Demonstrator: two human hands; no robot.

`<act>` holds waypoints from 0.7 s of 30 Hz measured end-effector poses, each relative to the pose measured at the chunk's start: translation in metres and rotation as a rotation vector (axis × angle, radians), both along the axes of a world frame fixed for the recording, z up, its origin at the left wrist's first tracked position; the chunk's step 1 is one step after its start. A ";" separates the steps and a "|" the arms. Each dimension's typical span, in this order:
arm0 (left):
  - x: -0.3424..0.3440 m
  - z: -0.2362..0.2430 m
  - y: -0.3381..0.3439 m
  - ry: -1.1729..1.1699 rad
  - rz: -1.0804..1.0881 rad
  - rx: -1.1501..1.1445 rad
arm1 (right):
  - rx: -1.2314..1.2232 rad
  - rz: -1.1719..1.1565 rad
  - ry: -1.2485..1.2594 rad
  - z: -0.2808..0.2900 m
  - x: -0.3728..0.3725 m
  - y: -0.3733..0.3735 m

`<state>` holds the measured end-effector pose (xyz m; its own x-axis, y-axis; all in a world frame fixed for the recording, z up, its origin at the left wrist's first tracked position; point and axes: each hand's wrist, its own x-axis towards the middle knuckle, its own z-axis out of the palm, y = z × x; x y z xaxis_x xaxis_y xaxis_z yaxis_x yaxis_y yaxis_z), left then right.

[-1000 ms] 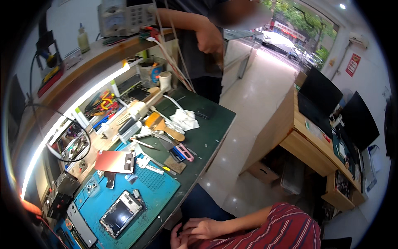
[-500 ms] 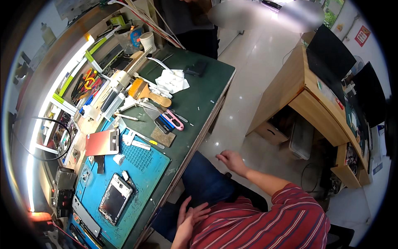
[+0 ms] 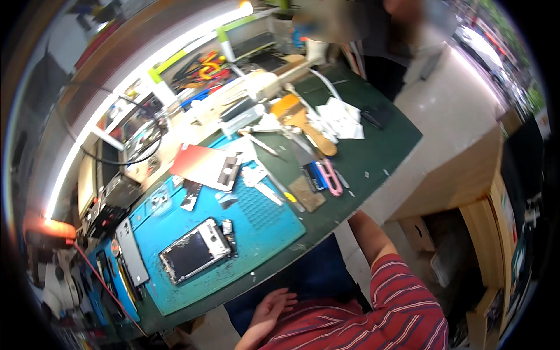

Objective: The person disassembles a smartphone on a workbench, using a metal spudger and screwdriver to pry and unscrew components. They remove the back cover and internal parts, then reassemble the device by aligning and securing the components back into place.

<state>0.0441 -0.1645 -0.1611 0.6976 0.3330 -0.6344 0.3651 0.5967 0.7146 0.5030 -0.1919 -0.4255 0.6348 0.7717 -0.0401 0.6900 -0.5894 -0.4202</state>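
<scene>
My left hand (image 3: 274, 306) rests above my lap, fingers loosely stretched and apart, holding nothing. On the right, my forearm reaches up to the bench's front edge, and the hand at its end is hidden there. Beyond my left hand, an opened phone (image 3: 195, 251) with its inner frame showing lies on a blue work mat (image 3: 256, 256). A small phone part (image 3: 228, 233) sits against its right side. Farther back on the mat are a reddish flat panel (image 3: 201, 166) and a white tool (image 3: 262, 182). A grey phone back plate (image 3: 133, 251) lies at the mat's left.
A wooden-handled brush (image 3: 309, 128), pink-handled scissors (image 3: 331, 178), a scraper (image 3: 313, 177) and white tissue (image 3: 341, 118) crowd the green bench (image 3: 385, 146). Shelves behind hold pliers (image 3: 210, 69). An orange-tipped tool (image 3: 49, 230) stands at left. A wooden desk (image 3: 455, 175) is at right.
My view has swung left, toward the bench. My right hand, visible earlier over the floor with curled fingers, is now hidden at the bench edge. The left hand remains by my lap.
</scene>
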 end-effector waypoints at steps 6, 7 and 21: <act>-0.032 0.018 0.001 0.051 -0.137 0.203 | -0.039 -0.108 0.083 0.007 -0.015 -0.012; -0.026 0.054 0.005 0.044 -0.037 0.190 | 0.001 -0.087 0.094 0.009 -0.030 -0.008; -0.066 0.097 0.084 -0.062 0.628 1.739 | 0.200 0.176 -0.054 0.144 -0.194 -0.071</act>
